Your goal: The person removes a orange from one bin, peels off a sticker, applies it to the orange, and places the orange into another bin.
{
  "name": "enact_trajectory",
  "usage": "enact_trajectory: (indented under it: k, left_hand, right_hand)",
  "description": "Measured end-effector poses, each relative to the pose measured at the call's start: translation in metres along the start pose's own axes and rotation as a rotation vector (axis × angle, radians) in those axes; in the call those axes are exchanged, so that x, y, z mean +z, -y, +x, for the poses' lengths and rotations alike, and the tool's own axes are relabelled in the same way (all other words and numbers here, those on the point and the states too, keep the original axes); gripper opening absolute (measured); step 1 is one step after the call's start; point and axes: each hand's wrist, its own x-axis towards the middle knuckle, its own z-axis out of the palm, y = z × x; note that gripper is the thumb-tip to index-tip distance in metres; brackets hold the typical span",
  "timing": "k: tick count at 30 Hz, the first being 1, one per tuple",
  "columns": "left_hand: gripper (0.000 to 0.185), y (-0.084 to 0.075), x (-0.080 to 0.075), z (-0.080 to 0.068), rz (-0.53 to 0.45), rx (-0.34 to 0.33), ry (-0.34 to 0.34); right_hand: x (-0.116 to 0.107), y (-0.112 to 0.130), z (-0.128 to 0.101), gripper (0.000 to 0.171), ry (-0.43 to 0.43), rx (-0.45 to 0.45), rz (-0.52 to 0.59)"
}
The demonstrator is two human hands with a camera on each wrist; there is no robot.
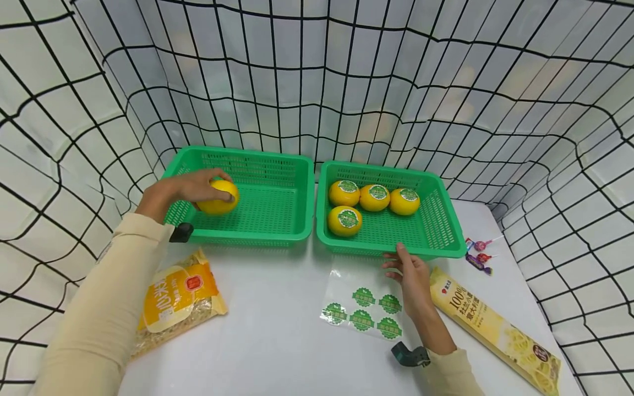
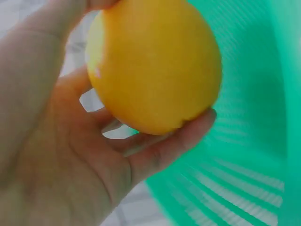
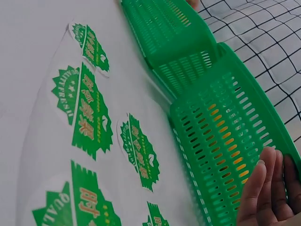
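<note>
My left hand (image 1: pixel 200 187) grips a yellow orange (image 1: pixel 220 199) over the left green basket (image 1: pixel 262 236). In the left wrist view, thumb and fingers wrap round that orange (image 2: pixel 157 66), and no sticker shows on its visible side. My right hand (image 1: pixel 412 278) has its fingers loosely extended at the front wall of the right green basket (image 1: pixel 386 248), holding nothing. Several oranges with green stickers, one of them a front orange (image 1: pixel 344 221), sit in the right basket. Beside the right hand lies a clear sheet (image 1: pixel 342 289) with several green round stickers (image 3: pixel 89 108).
A bag of grain (image 1: pixel 180 294) lies at the left, under the left forearm. To the right are a long yellow pasta packet (image 1: pixel 495 327) and several wrapped candies (image 1: pixel 479 257). Black netting (image 1: pixel 277 71) over white sheeting surrounds the table (image 1: pixel 267 319).
</note>
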Motion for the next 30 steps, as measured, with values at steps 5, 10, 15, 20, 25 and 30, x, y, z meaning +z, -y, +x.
enact_trajectory:
  k: [5,10,15,20,25,30]
  left_hand:
    - [0.055,-0.05,0.023,-0.032,-0.058,0.163,-0.057]
    - [0.05,-0.089,0.086,-0.065,-0.159,0.294,0.087]
    - [0.056,-0.098,0.17,-0.062,-0.185,0.317,0.07]
    - [0.064,-0.105,0.224,-0.047,-0.192,0.243,-0.092]
    - [0.063,-0.105,0.241,-0.051,-0.255,0.219,-0.159]
    - [0.068,-0.093,0.246,-0.061,-0.342,0.296,-0.141]
  right_hand:
    - [0.0,-0.002,-0.002,0.055,-0.02,-0.017,-0.018]
    - [0.003,-0.003,-0.003,0.053,-0.039,-0.038,-0.013]
    - [0.007,-0.003,-0.002,0.052,-0.027,-0.059,-0.021]
    - [0.017,-0.01,-0.015,0.033,0.216,-0.168,-0.351]
    - [0.036,-0.021,-0.039,0.032,0.526,-0.302,-0.84]
    - [0.048,-0.022,-0.052,0.021,0.548,-0.289,-0.996]
